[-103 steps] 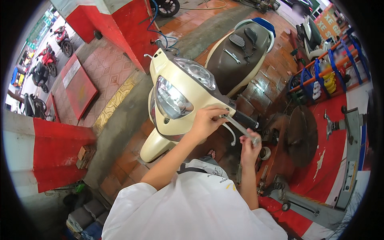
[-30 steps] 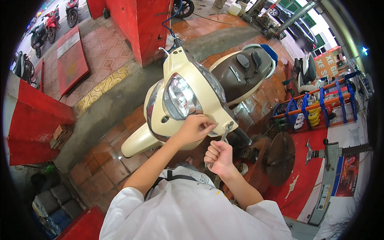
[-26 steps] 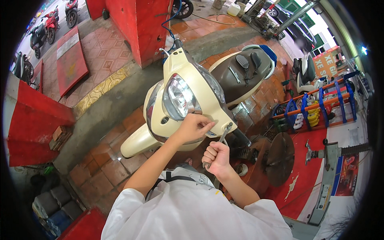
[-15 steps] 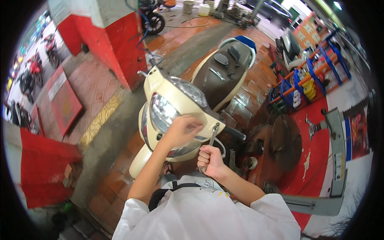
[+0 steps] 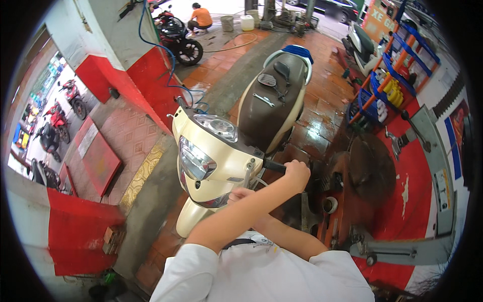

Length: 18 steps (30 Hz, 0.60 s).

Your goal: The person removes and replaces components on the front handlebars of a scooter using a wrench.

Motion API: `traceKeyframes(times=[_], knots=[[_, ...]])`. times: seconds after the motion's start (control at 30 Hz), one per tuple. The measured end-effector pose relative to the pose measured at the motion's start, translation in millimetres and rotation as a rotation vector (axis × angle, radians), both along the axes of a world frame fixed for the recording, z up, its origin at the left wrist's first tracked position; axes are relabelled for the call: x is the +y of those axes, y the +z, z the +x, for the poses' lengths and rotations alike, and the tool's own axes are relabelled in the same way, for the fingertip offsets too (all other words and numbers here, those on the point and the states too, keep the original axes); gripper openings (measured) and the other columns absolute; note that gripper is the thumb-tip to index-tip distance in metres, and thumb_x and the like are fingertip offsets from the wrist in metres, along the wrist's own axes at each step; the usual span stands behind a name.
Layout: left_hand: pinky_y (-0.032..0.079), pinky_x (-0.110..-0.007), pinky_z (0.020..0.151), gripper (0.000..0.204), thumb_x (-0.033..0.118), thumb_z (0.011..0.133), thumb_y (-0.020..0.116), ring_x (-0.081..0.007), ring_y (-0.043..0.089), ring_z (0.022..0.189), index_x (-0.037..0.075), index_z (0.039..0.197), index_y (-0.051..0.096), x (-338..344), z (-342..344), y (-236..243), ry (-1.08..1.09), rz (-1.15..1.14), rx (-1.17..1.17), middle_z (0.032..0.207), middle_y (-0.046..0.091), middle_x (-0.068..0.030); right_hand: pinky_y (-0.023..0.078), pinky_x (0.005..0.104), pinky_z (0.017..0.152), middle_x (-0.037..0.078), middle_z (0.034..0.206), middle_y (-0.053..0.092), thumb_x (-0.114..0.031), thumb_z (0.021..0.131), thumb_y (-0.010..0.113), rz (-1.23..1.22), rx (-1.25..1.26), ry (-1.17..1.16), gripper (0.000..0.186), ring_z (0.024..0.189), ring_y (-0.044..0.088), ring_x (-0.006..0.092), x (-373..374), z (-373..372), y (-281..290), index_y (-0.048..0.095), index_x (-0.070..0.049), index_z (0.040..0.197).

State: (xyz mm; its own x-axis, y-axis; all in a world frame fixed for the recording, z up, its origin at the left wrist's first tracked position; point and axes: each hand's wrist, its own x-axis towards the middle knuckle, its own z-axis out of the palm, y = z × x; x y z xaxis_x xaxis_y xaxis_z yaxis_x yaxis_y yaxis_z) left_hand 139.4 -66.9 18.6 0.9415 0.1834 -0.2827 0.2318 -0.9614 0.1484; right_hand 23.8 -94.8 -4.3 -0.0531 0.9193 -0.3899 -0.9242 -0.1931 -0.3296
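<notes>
A cream scooter (image 5: 226,161) stands in front of me, its headlight side toward me. My left arm crosses over my right one, and my left hand (image 5: 298,176) is closed round the end of the black handlebar grip (image 5: 274,165). Under the left forearm, my right hand (image 5: 240,195) is closed on the lower end of a wrench (image 5: 247,177). The wrench's upper end meets a bolt (image 5: 250,164) on the cream cover beside the grip. Part of the right hand is hidden by the forearm. On the brown seat (image 5: 251,108) lie two black mirrors (image 5: 274,75) and another wrench (image 5: 263,100).
To the right are a rusty round metal piece (image 5: 370,166), a blue-and-orange rack (image 5: 397,75) and a grey wall panel (image 5: 437,161). A red-and-white pillar (image 5: 136,65) with a blue hose stands left. Farther off, a person in orange (image 5: 201,18) squats near a black motorbike (image 5: 177,38).
My left hand has moved right, from before the headlight to the handlebar grip, crossing over my right arm. My right hand, still on the wrench, now appears farther left. The view has shifted.
</notes>
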Motion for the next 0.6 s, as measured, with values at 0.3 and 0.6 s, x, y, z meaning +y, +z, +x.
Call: traceKeyframes(times=[0.3,0.6], knots=[[0.047,-0.040,0.089,0.023,0.020,0.073,0.077,-0.0259,0.064,0.105,0.010,0.094,0.073,-2.5,23.5,-53.6,0.267,-0.054,-0.004,0.100,0.071,-0.0102,0.022,0.0273,0.048,-0.005,0.050,0.021,-0.013,0.091,0.052,-0.036,0.225,0.057,0.044,0.043,0.020,0.0093,1.5,-10.7,-18.6,0.026,-0.019,0.056],[0.048,-0.037,0.080,0.018,0.021,0.067,0.079,-0.0247,0.072,0.083,0.013,0.081,0.073,-12.7,16.1,-48.6,0.330,0.077,-0.168,0.085,0.073,-0.0091,0.019,0.0276,0.046,-0.006,0.049,0.021,-0.010,0.090,0.054,0.101,0.197,0.036,0.046,0.042,0.018,0.0096,10.9,-12.8,-22.2,0.024,-0.019,0.056]])
